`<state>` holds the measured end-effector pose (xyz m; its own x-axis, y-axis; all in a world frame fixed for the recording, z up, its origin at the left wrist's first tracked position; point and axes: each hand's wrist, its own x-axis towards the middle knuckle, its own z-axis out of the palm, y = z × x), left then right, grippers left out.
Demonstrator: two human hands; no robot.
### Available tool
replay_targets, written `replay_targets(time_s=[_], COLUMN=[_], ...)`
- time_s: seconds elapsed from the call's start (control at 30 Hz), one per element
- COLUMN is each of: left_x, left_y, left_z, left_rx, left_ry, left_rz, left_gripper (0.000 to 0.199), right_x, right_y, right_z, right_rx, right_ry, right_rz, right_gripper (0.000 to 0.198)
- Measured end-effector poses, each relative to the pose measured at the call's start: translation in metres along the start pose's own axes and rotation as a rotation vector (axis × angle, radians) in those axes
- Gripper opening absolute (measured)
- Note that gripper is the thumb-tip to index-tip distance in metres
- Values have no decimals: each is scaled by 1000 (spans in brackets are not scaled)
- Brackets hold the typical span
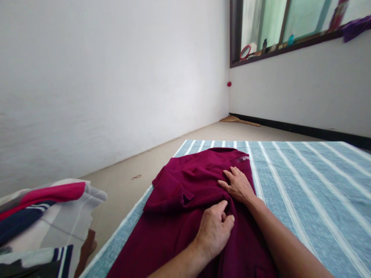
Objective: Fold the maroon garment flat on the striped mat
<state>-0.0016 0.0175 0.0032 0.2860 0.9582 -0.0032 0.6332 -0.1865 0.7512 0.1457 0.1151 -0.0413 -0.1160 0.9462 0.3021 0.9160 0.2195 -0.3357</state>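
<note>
A maroon top (pixel 179 224) lies rumpled over the near left part of a bed with a blue-and-white striped sheet (pixel 290 170). A small label with pale letters (pixel 245 158) shows near its far right corner. My left hand (pixel 215 228) is curled over the middle of the top, gripping a raised fold of cloth at the thumb and forefinger. Just beyond and to the right, my right hand (pixel 237 184) rests flat on the cloth with its fingers spread. A sleeve-like flap folds across the left side of the garment.
Other clothes (pixel 52 208) are piled at the lower left, beside the bed. A broom-like object (pixel 239 120) lies on the floor in the far corner. Upper right, a window sill (pixel 272 49) holds a red-rimmed mirror (pixel 245 52) and small bottles.
</note>
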Motion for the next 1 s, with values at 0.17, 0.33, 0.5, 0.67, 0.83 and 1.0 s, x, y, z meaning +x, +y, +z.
replay_targets(time_s=[0.17,0.33,0.5,0.67,0.83,1.0], left_x=[1,1,1,-1,-1,2], left_y=[7,7,-5,-8,-4,-7], left_z=[-4,-2,2,-4,-6,-7], left_rx=[-52,-175,-171,-116,-179,-201], left_ry=[39,44,123,119,99,124], left_rz=[-42,-70,-87,-105,-97,-26], left_gripper=[28,32,36,43,56,47], right_x=[0,1,1,1,0,0], right_y=[-1,-1,0,0,1,2], right_z=[-1,-1,-1,0,1,2], right_rx=[4,0,-5,-1,-9,-21], right_ry=[-14,-37,-54,-38,-36,-33], right_rz=[6,16,21,11,2,9], right_gripper=[58,59,61,61,61,60])
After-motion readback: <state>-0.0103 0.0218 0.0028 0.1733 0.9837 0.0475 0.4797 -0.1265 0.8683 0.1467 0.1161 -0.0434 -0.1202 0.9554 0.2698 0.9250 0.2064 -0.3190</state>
